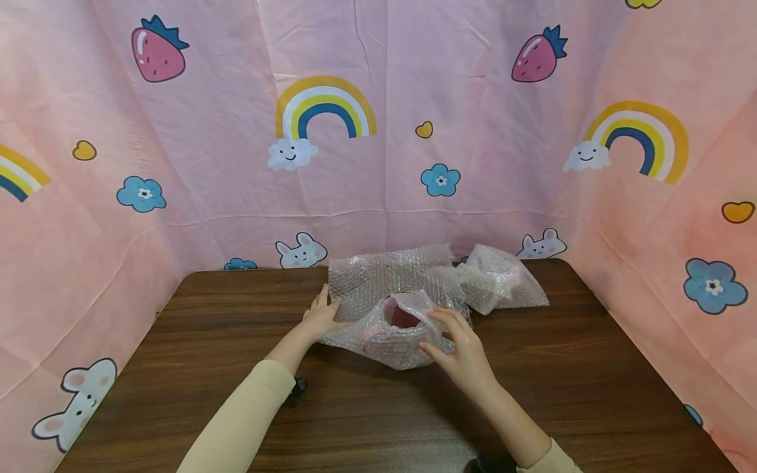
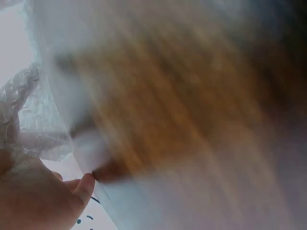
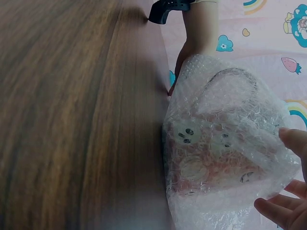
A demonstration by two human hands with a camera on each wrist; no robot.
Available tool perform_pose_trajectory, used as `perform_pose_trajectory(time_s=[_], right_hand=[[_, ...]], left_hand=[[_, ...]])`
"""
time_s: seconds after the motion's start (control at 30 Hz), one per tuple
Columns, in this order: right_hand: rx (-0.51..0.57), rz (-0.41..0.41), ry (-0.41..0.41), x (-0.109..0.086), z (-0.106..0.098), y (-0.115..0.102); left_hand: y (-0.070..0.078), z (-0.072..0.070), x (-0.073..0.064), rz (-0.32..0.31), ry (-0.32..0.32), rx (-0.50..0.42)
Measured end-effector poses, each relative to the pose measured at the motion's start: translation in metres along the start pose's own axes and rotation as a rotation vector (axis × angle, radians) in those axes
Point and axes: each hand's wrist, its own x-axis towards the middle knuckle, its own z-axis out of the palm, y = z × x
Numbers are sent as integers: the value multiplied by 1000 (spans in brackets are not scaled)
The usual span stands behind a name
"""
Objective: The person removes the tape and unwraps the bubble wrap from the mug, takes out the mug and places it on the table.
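A pink item with white animal faces (image 3: pixel 194 163) sits wrapped in clear bubble wrap (image 3: pixel 211 211) at the middle of the table. From the head view its top gapes, showing a hollow reddish inside (image 1: pixel 402 315); its exact kind cannot be told through the wrap. My right hand (image 1: pixel 464 355) grips the wrap's right side, thumb near and fingers above. On the left, my left hand (image 1: pixel 319 322) rests with fingers spread along the table beside the bubble wrap sheet (image 1: pixel 361 279), thumb against the wrap's left corner. The left wrist view shows that hand (image 2: pixel 43 196) at lower left, mostly blurred surroundings.
Behind the right hand lies another bubble-wrapped bundle (image 1: pixel 491 279), its contents unclear. The dark wooden table (image 1: pixel 367 427) ends at a patterned pink cloth (image 1: pixel 225 164) hanging at the back and both sides.
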Motion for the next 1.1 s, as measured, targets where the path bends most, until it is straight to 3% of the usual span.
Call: perform_pose_trajectory(time_s=[0.23,0.47,0.63,0.83,0.93,1.1], right_hand=[[13,15,0,1,-1,1],[6,20,34,2,-2,0],[3,32,59,3,-6,-2],[-45,55,72,3,-12,-2],[-67,59,74,4,-14,-2],[-60,73,87,5,-19,-1]], left_hand=[[-4,-1,1,-4,-26,-14],[3,-6,-10,-31,-31,-31],[4,-9,-16,12,-7,-28],[6,-11,-20,110,54,-38],[9,-13,-23,153,81,-103],[12,-17,-30,160,72,-273]])
